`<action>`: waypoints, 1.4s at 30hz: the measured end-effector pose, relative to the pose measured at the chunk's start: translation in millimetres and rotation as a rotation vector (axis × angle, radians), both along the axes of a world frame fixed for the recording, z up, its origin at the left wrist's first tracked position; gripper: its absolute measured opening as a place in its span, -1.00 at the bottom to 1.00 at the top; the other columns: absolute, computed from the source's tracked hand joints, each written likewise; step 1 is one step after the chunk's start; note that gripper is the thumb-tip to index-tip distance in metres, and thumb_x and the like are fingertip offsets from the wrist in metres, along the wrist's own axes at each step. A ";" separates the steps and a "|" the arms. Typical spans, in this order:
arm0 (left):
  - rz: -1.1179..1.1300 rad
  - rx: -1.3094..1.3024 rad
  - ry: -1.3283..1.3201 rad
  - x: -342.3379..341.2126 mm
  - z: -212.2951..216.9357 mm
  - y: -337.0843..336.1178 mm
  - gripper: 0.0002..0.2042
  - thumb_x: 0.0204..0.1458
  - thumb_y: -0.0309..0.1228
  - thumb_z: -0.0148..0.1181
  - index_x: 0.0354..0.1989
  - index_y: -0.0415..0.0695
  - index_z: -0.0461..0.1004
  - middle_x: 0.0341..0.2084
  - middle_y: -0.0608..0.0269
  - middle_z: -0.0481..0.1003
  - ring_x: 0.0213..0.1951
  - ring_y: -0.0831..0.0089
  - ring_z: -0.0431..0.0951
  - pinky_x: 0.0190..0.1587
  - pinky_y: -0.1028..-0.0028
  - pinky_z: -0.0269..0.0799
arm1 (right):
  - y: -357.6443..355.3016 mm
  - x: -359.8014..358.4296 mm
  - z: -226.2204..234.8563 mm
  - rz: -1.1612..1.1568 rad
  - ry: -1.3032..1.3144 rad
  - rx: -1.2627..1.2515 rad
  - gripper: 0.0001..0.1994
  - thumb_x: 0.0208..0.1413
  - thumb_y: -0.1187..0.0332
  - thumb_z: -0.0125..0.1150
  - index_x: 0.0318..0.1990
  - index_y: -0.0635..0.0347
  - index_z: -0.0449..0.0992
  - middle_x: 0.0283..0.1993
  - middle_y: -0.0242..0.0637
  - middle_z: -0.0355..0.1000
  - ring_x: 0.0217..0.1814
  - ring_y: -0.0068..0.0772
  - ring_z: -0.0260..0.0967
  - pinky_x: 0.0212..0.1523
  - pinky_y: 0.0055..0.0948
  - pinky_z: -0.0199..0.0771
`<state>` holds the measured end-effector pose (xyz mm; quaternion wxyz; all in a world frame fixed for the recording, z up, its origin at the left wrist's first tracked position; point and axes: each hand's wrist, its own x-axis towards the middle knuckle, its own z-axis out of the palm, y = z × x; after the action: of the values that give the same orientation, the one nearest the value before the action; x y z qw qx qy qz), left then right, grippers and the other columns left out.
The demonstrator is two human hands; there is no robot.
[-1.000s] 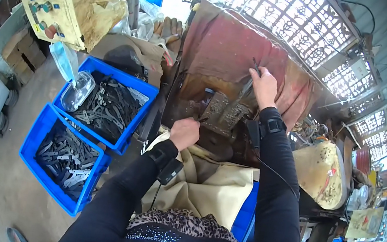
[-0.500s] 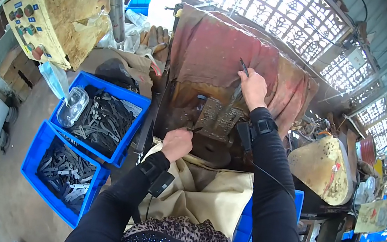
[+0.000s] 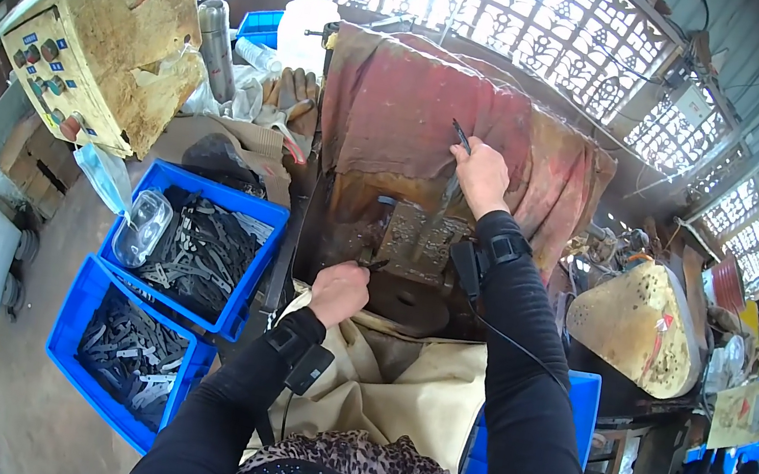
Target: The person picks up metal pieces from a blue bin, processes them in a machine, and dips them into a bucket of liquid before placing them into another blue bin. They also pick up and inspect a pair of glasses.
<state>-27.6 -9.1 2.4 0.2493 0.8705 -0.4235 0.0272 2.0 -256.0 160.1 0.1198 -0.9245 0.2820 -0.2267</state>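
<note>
My right hand (image 3: 481, 178) is closed on a slim dark metal piece (image 3: 460, 135), whose tip sticks up past my fingers. It is in front of the red cloth (image 3: 410, 108) draped over the machine. Lower and to the left, my left hand (image 3: 339, 292) pinches another small dark metal piece (image 3: 377, 264); its far end points right. Between and beyond my hands sits a wet, pitted metal block (image 3: 406, 243) inside the brown-stained machine recess. A dark round disc (image 3: 408, 307) lies below that block. My fingers hide most of both pieces.
Two blue bins (image 3: 240, 299) (image 3: 67, 327) of flat metal parts stand at left, with a clear plastic container (image 3: 143, 227) on the upper one. A stained control box (image 3: 125, 28) rises behind them. Beige cloth (image 3: 416, 382) covers my lap. A speckled yellowish guard (image 3: 634, 322) is at right.
The whole view has shifted slightly, so the machine sits a little lower and further left. Both hands keep their holds and stay at nearly the same places by the machine.
</note>
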 end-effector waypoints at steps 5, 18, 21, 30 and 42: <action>-0.005 0.006 0.007 0.0 -1.6 1.1 -0.92 -0.19 -0.45 0.09 -0.59 -0.09 0.52 -0.54 0.12 0.51 -0.34 0.21 0.56 -0.28 0.29 0.50 | 0.7 -0.2 0.4 0.001 0.007 0.008 -0.71 0.12 0.09 0.15 -0.23 0.11 0.54 -0.30 0.00 0.52 -0.13 0.09 0.47 -0.14 -0.02 0.41; 0.012 0.002 0.060 0.9 -2.0 1.0 -0.90 -0.16 -0.46 0.06 -0.54 -0.12 0.52 -0.50 0.06 0.51 -0.31 0.14 0.56 -0.25 0.22 0.49 | -3.3 1.2 1.2 0.020 0.018 0.038 -0.72 0.12 0.10 0.16 -0.20 0.10 0.55 -0.27 0.00 0.53 -0.11 0.09 0.46 -0.12 -0.03 0.41; 0.021 -0.002 0.060 0.6 -1.7 0.4 -0.91 -0.16 -0.47 0.06 -0.54 -0.12 0.52 -0.50 0.07 0.51 -0.32 0.14 0.56 -0.25 0.22 0.49 | -3.6 1.1 1.7 0.026 0.027 0.038 -0.72 0.12 0.10 0.16 -0.19 0.10 0.55 -0.27 0.00 0.53 -0.10 0.08 0.46 -0.12 -0.03 0.41; 0.036 -0.066 -0.044 0.2 -11.9 -0.4 -0.94 -0.20 -0.47 0.08 -0.60 -0.06 0.49 -0.56 0.14 0.50 -0.36 0.19 0.55 -0.31 0.29 0.48 | -3.4 1.3 1.5 -0.003 0.034 0.072 -0.72 0.11 0.11 0.16 -0.20 0.09 0.55 -0.24 -0.01 0.53 -0.08 0.07 0.46 -0.10 -0.04 0.40; -0.003 -0.414 0.097 17.9 -16.0 -0.8 -0.84 -0.09 -0.49 0.02 -0.44 -0.11 0.57 -0.43 0.00 0.53 -0.28 0.01 0.53 -0.19 0.14 0.43 | 22.3 -62.8 -10.7 0.224 -0.194 -0.002 -0.68 0.11 0.07 0.14 -0.25 0.16 0.50 -0.33 0.02 0.50 -0.20 0.15 0.45 -0.22 0.04 0.39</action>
<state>-9.6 -9.9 -13.6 0.4431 0.8002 -0.3977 0.0713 -60.8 -233.7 149.4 0.1704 -0.9240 0.1639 -0.3005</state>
